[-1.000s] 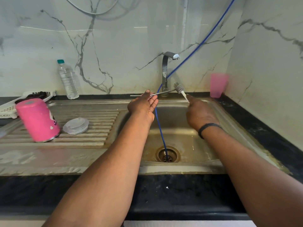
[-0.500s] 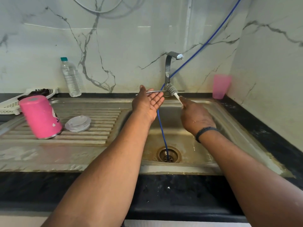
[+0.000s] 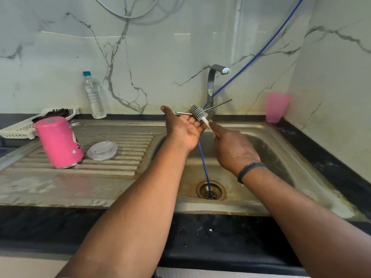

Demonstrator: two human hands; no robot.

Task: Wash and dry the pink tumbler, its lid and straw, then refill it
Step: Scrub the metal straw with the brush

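Straw, thin rigid metal, lies across the flat, spread fingers of the left hand; wet, it likely slips, so pinch mid-length. Right hand pinches the brush handle.

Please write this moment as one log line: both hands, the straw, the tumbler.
left hand: open, palm up, metal straw lying across fingers | right hand: grips brush on straw | pink tumbler: upside down on drainboard

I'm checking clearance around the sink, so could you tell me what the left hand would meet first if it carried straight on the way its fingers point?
Probably the tap: the left hand, palm up under the metal straw, points at its base, though depth is unclear.
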